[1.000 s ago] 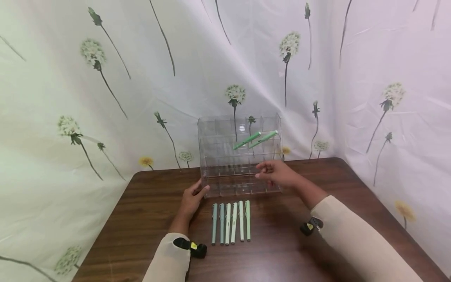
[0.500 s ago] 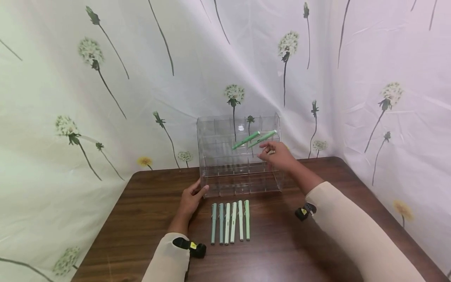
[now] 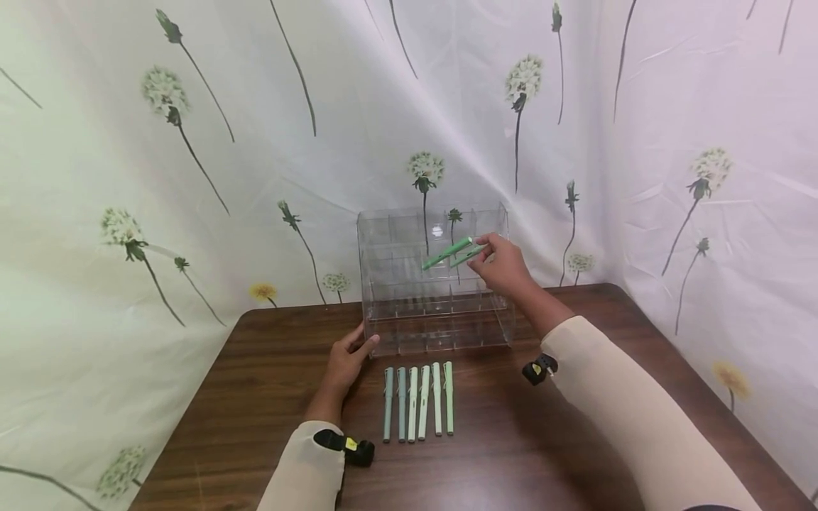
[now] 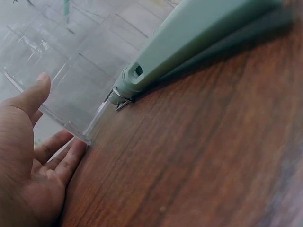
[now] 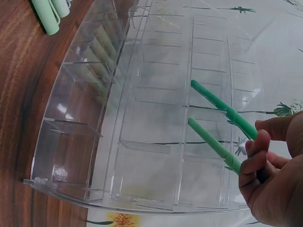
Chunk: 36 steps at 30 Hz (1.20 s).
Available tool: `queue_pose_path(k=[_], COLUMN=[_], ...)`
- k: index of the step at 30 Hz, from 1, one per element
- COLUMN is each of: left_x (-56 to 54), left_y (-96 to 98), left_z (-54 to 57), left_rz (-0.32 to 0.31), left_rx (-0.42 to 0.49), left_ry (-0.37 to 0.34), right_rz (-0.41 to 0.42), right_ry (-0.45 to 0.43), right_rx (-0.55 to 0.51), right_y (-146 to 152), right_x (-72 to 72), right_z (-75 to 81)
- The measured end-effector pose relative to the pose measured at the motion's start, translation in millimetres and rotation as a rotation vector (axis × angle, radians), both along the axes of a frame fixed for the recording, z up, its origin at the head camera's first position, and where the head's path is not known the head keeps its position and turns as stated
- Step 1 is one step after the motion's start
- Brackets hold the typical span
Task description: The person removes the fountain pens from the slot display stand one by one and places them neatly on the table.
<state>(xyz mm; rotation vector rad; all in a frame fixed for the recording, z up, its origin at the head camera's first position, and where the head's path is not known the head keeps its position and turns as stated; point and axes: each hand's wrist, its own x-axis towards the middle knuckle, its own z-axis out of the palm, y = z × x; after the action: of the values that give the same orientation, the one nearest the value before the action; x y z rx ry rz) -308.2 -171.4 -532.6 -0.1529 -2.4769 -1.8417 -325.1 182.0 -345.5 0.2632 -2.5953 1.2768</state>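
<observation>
A clear, tiered plastic rack [image 3: 399, 301] with divided compartments stands at the back of the table. My left hand [image 3: 345, 363] holds its lower left corner, thumb [image 4: 33, 97] at the side wall and fingers low behind it. Across the rack's upper right part lie two slanted pens: a darker green pen [image 3: 444, 255] and, right of it, a lighter green pen [image 5: 208, 138]. My right hand [image 3: 508, 268] pinches the lighter pen's upper end, which its curled fingers hide in both views. In the right wrist view, a fingertip [image 5: 265, 126] overlaps the darker pen's end.
In front of the rack, several capped pens [image 3: 412, 404] lie side by side on the brown wooden table [image 3: 255, 397], running from grey-green to pale green. One grey-green pen [image 4: 189, 42] looms close in the left wrist view. Flower-printed cloth [image 3: 255, 177] hangs behind.
My right hand has risen from the rack's lower right front to the lighter green pen and closed on its upper end. The left hand and the row of pens have stayed in place.
</observation>
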Motion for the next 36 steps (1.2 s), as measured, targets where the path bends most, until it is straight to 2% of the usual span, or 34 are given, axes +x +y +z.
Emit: queue_pose_path(k=[9,13,16,21,25,36], left_x=[1.4,1.0,0.6,-1.0,-2.0,-2.3], left_y=[-1.1,-1.2,-1.0,-2.4,-3.0,-3.2], left_z=[0.3,2.0,2.6,-1.9,-6.6,-5.1], left_rz=[-0.003,-0.004,-0.003,0.000,0.004,-0.001], left_rx=[-0.003,0.005,0.009,0.000,0.005,-0.007], left_ry=[-0.018,-0.028,-0.024,-0.010,-0.014,-0.010], right_rz=[-0.049,-0.067,-0.078,-0.093,-0.082,-0.066], right_ry=[-0.003,0.025,0.042,0.014,-0.001,-0.008], right_rx=[0.042,0.053,0.058,0.062,0.055,-0.013], right_y=[-8,-12,-16,-21,-25,-33], right_x=[-6.1,-11.2,-15.6,-20.3,-22.1,-24.9], right_z=[6.6,9.9,9.9,6.6,4.5,3.5])
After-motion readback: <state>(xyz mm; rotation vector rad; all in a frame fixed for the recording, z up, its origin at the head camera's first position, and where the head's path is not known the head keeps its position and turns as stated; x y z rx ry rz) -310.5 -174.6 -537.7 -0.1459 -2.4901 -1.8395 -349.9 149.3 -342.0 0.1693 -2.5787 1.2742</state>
